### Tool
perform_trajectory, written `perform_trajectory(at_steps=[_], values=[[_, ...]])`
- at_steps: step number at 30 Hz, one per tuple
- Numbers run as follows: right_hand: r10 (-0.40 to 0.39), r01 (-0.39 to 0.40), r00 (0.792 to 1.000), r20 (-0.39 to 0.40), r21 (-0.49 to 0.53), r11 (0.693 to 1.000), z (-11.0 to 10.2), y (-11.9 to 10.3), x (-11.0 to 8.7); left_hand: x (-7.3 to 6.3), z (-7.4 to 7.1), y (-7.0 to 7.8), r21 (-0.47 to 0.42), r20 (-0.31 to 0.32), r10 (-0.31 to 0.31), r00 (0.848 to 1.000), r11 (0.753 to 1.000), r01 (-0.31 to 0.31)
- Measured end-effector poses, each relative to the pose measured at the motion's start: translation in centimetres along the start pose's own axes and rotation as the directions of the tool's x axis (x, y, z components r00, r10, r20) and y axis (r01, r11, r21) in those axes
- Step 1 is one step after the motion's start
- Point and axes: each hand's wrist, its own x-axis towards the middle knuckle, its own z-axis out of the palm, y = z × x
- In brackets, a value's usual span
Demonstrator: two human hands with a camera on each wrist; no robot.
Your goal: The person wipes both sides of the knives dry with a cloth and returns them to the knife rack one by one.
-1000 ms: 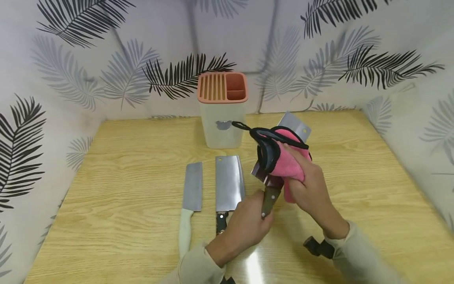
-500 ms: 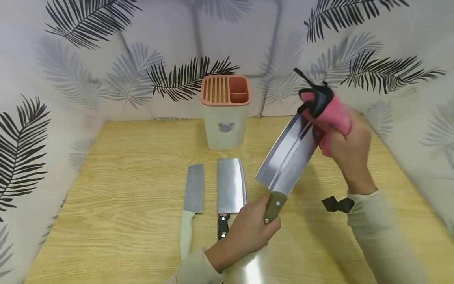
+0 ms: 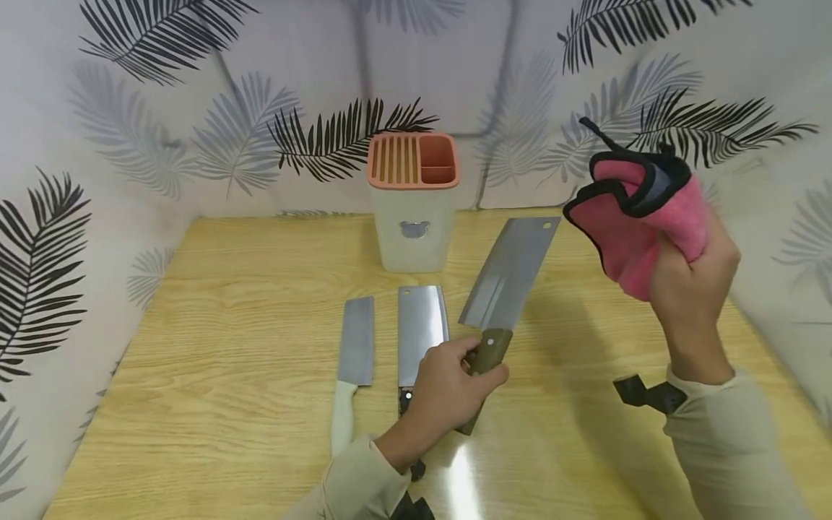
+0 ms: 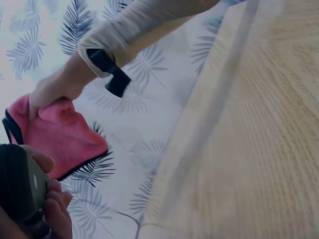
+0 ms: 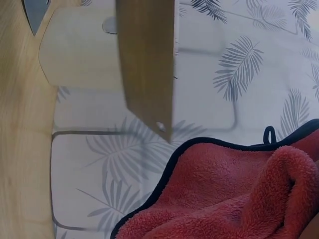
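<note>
My left hand (image 3: 448, 386) grips the olive-brown handle of a cleaver (image 3: 513, 271), its blade tilted up and to the right above the table. In the right wrist view the same cleaver blade (image 5: 147, 64) hangs in front of the holder. My right hand (image 3: 692, 289) holds a bunched pink cloth (image 3: 640, 231) with black edging, apart from the blade and to its right. Left of my left hand lie a knife with a pale green handle (image 3: 356, 339) and a second cleaver with a dark handle (image 3: 419, 332), partly covered by that hand.
A white knife holder (image 3: 416, 238) with an orange slotted top (image 3: 393, 160) stands at the back middle of the wooden table (image 3: 227, 347). Leaf-patterned cloth walls (image 3: 520, 94) enclose the back and sides.
My right hand has drawn the pink cloth off the cleaver, up and to the right. The blade, partly wrapped before, is now bare. The left hand has kept the handle and turned the cleaver.
</note>
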Motion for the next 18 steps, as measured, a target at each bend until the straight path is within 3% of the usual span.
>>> perform_trajectory(at_steps=[5, 9, 11, 13, 18], values=[[0.009, -0.009, 1.0, -0.01, 0.031, 0.999, 0.0, 0.0, 0.1, 0.4, 0.0, -1.1, -0.014, -0.081, 0.009, 0.997, 1.0, -0.011], [0.024, -0.025, 0.999, 0.025, 0.051, 0.998, 0.3, 0.2, -0.3, 0.8, -0.1, -1.4, -0.183, -0.07, -0.043, 0.997, 0.983, 0.03], [0.032, -0.033, 0.999, 0.039, 0.046, 0.998, 0.4, 0.4, -0.7, 0.9, -0.1, -1.4, -0.295, -0.02, -0.092, 0.996, 0.952, 0.082], [0.046, -0.049, 0.998, 0.046, 0.054, 0.997, 0.4, 0.5, -1.0, 1.0, 0.0, -1.6, -0.398, 0.05, -0.142, 0.989, 0.905, 0.15], [0.041, -0.05, 0.995, 0.088, 0.097, 0.994, 0.7, 0.6, -1.8, 0.9, 0.2, -2.4, -0.483, 0.139, -0.219, 0.966, 0.836, 0.26]])
